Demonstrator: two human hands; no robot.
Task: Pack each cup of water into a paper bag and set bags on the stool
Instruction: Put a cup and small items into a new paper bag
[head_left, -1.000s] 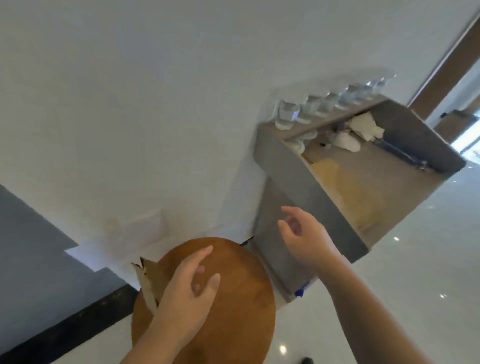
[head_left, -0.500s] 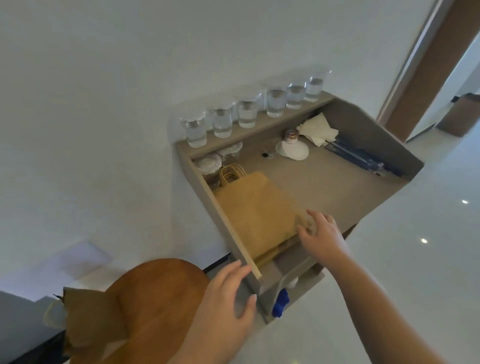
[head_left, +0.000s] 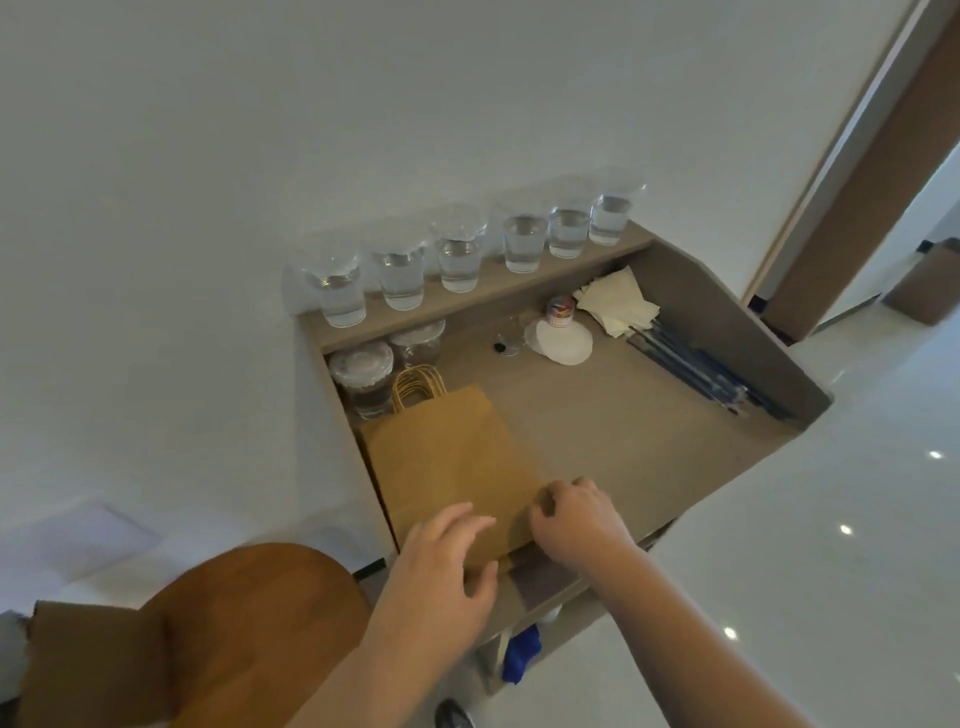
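Two bare hands work at the near edge of a grey table (head_left: 623, 426) set against a white wall. The flat bags (head_left: 452, 467), brown kraft paper with twisted paper handles pointing to 12 o'clock, lie on the table's left side, toward 8 o'clock.

The left hand (head_left: 441, 561) rests on the bags' near edge, fingers loosely spread and thumb out to the side. The right hand (head_left: 576, 519) sits close beside it at the bags' near right corner, knuckles up and fingers curled; it appears to pinch the paper there, though the fingertips are hidden.

The bags look light, thin and easily creased. Several handle loops suggest a stack, so the top one probably needs peeling off at a corner, then lifting by its handles.

Six clear cups (head_left: 460, 260), each partly filled with water, stand in a row on a raised ledge (head_left: 488, 299) at the table's 12 o'clock side. They look smooth, possibly slippery, and apt to spill, so best gripped around the middle and kept upright.

A round wooden stool (head_left: 249, 623) stands at 7 o'clock, with an upright bag (head_left: 93, 660) at its left side; its contents cannot be seen.
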